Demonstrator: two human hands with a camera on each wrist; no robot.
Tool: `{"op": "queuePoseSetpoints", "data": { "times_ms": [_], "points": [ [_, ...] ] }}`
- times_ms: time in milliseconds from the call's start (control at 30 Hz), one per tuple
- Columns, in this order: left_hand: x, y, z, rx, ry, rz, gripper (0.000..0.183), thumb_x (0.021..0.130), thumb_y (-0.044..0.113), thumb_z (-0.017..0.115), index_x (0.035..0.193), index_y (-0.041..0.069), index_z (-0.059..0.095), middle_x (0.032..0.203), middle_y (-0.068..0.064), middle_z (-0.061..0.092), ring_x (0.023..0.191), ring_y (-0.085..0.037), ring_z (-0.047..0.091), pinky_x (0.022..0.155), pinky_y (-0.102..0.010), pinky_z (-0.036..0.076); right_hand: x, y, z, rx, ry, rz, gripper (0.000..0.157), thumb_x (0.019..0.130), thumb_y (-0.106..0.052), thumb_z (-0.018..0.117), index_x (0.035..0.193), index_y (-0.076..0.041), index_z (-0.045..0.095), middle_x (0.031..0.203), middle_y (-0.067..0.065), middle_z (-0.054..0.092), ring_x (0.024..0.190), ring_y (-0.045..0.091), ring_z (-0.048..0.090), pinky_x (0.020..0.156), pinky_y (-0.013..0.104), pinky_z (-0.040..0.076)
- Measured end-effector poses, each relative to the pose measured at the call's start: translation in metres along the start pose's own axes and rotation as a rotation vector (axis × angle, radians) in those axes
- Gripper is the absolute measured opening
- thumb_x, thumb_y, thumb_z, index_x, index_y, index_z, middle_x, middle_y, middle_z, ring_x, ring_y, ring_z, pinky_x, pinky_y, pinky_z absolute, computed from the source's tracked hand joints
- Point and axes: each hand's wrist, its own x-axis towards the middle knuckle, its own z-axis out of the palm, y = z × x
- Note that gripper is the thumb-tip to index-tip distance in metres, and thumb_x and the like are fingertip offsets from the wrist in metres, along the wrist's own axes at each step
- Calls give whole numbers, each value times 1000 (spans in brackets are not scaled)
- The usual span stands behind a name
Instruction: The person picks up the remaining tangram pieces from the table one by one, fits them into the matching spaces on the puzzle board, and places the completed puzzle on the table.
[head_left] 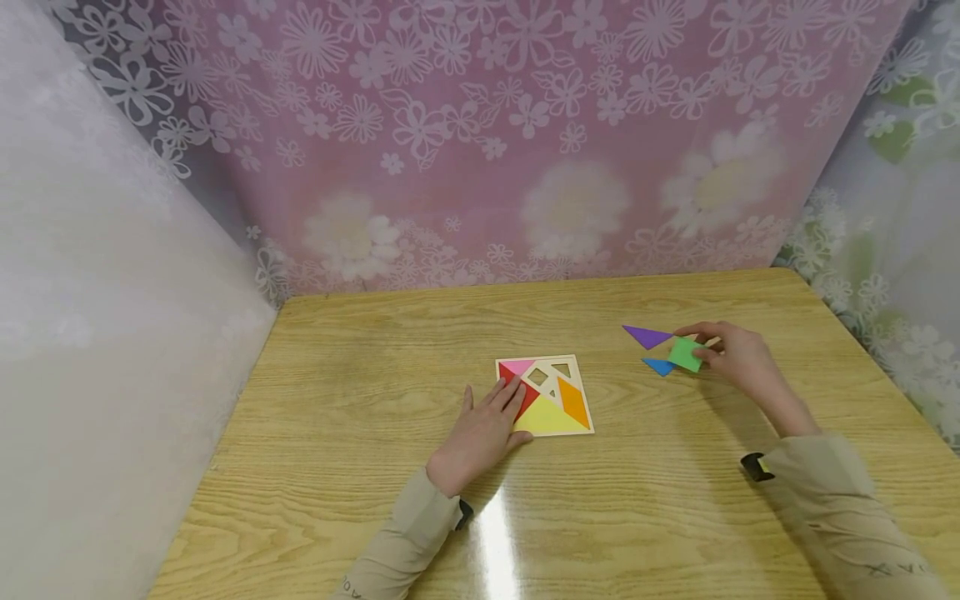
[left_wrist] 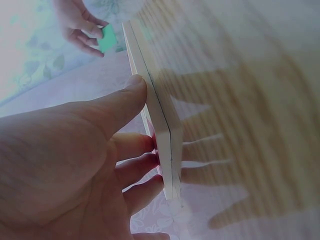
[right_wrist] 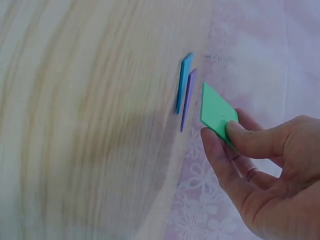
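Note:
A square wooden tangram board [head_left: 551, 381] lies on the table with pink [head_left: 516, 366], red [head_left: 531, 395], yellow [head_left: 551, 419] and orange [head_left: 573, 404] pieces in it. Several of its cutouts are bare. My left hand [head_left: 476, 437] rests on the board, fingers extended over the red piece; the left wrist view shows the thumb against the board's edge. My right hand [head_left: 738, 358] pinches a green square piece [right_wrist: 216, 111] between thumb and fingers, above the tabletop. Beside it, a purple triangle [head_left: 647, 337] and a blue triangle [head_left: 658, 366] lie on the table.
The wood-grain table [head_left: 337, 433] reaches back to a pink flowered curtain [head_left: 465, 167]. A white cloth [head_left: 112, 333] hangs at the left, and a flowered cloth [head_left: 892, 242] at the right. Both wrists wear dark bands.

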Motion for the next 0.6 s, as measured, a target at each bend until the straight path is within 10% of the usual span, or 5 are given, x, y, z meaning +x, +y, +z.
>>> {"op": "queuePoseSetpoints", "data": {
  "times_ms": [600],
  "points": [
    [0, 0, 1, 4, 0, 1, 71, 101, 46, 56, 158, 8, 36, 166, -6, 28, 152, -24, 29, 116, -66, 24, 4, -38, 25, 188, -27, -20, 36, 95, 0, 67, 131, 1, 63, 113, 26, 63, 92, 40, 71, 63, 37, 60]
  ]
}}
